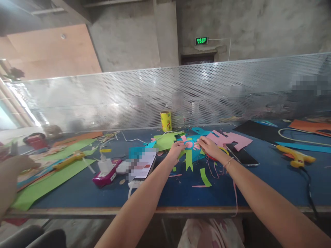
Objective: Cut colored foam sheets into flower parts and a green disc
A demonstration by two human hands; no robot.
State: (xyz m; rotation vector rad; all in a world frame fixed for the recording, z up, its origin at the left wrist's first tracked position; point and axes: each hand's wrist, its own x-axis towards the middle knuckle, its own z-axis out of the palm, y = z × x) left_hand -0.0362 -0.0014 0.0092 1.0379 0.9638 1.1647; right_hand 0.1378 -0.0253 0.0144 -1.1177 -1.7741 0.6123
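Above the middle of the table, both hands meet at a small rosette-like craft piece (190, 145) with a blue rim and a pink centre. My left hand (178, 150) pinches its left side, and my right hand (207, 146) has its fingers closed at its right edge. A green notched strip (189, 160) shows just below the piece; whether it is attached I cannot tell. Around the hands lie pink cut sheet (232, 138), green sheet (167, 141) and loose scraps. Red and yellow scissor-like handles (216, 157) are partly hidden under my right forearm.
A yellow glue gun (297, 156) lies at right, beside a dark phone (243, 155). Left of my arm are a lit phone (146, 165) and a purple power strip (106, 175). A yellow roll (166, 121) stands before the perforated metal screen (124, 93). Another person's arm (9, 172) reaches in at far left.
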